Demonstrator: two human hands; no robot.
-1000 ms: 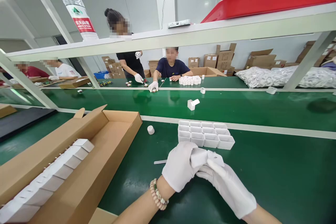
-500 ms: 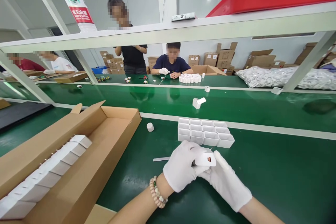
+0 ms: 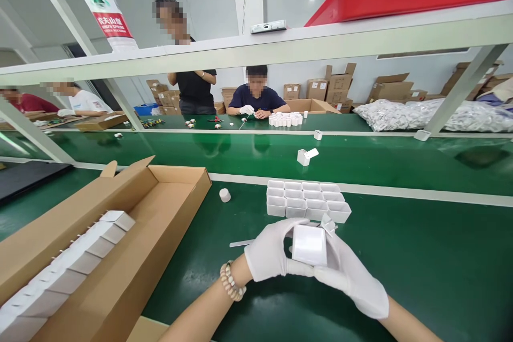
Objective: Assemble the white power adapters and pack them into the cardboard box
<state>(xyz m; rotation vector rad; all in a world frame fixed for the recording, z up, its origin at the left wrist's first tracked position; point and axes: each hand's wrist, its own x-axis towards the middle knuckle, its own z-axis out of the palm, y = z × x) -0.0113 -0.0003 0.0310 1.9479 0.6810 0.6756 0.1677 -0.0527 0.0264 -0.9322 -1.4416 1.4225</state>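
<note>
Between my gloved hands is a white plastic housing (image 3: 309, 246), its smooth broad face turned up towards me. My left hand (image 3: 266, 251) grips its left side, thumb underneath. On the other side my right hand (image 3: 352, 275) has its thumb below the housing and its fingers behind it. A small pale part (image 3: 327, 224) sticks up by the right fingers; I cannot make out its kind. Just beyond my hands stand several open white boxes (image 3: 296, 207) in close rows. A thin white strip (image 3: 241, 243) lies by my left hand, and a short white cylinder (image 3: 225, 195) farther back.
An open cardboard box (image 3: 180, 219) on the left holds a row of white housings (image 3: 82, 256). On the green belt (image 3: 240, 157) sits a white box with a raised flap (image 3: 304, 157). A shelf (image 3: 224, 56) crosses overhead. Co-workers are beyond it, one seated opposite (image 3: 258, 97).
The housing has been turned in my hands: an end with a small dark opening faced me before, now a broad smooth side does. The view has shifted slightly.
</note>
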